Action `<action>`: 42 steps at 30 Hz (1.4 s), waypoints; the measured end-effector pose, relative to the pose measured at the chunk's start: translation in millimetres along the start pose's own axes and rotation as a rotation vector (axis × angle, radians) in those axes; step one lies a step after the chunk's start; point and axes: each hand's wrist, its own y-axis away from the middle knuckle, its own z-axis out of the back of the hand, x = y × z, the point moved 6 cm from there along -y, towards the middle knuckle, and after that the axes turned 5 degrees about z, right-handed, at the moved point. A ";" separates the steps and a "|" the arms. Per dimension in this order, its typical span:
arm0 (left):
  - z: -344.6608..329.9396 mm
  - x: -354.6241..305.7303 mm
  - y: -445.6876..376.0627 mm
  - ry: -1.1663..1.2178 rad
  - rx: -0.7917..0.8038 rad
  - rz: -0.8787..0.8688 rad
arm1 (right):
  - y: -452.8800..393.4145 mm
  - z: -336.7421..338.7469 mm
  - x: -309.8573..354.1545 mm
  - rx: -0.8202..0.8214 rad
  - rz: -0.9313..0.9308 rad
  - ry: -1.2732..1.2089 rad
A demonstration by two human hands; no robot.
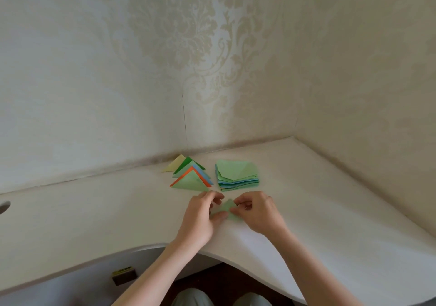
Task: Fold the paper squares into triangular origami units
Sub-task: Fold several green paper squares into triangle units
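A small light green paper piece [227, 208] lies partly folded on the white desk [118, 218], between my two hands. My left hand [203, 216] pinches its left side with thumb and curled fingers. My right hand [256, 211] pinches its right side, fingers curled over the edge. Behind the hands, a fanned row of folded triangles [188, 176] in yellow, green, blue and orange lies on the desk. To its right sits a stack of unfolded paper squares [237, 175], mostly green with some blue.
The desk fits into a corner of patterned wallpaper [212, 58]. Its front edge curves inward toward my lap. A round cable hole [4, 206] sits at the far left. A small dark box [123, 276] rests on a lower shelf.
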 end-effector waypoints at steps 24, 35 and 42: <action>60.8 57.5 -40.6 -0.192 -0.320 -0.019 | -56.8 -18.4 19.6 -0.295 0.293 0.412; 53.2 44.1 -36.2 -0.467 -0.315 -0.107 | -24.0 35.9 29.8 -0.547 0.524 0.257; 41.4 21.5 -20.2 -0.449 -0.225 -0.166 | 37.6 47.1 10.9 -0.497 0.635 0.401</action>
